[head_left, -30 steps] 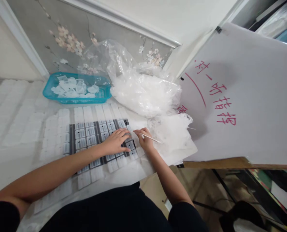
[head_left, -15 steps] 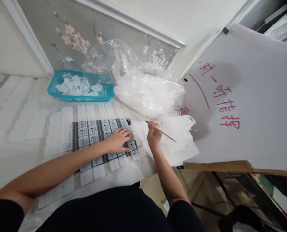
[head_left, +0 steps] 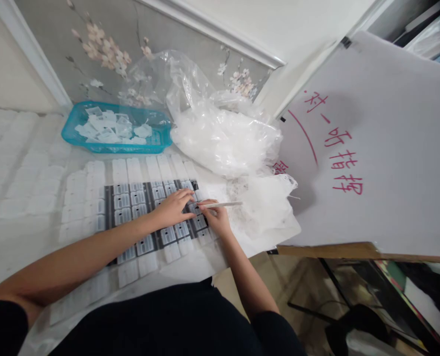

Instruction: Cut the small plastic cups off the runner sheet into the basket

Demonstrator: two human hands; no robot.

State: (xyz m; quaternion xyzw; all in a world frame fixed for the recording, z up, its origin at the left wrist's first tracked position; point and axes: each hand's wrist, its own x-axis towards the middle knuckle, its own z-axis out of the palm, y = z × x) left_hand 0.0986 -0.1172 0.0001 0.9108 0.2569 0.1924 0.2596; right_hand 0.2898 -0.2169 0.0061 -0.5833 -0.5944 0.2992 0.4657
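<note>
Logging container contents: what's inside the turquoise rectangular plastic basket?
The basket holds a jumbled pile of translucent whitish pieces; its perforated floor shows toward the right. Lower pieces and the floor beneath the pile are covered.

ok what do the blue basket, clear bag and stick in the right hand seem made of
Blue basket: probably moulded plastic, smooth and slightly glossy, judging by its even colour and small holes.
Clear bag: likely thin plastic film, shiny, given its see-through creases and bright highlights.
Stick in the right hand: pale and matt-looking, perhaps wood or plastic; too blurred to tell.
</note>
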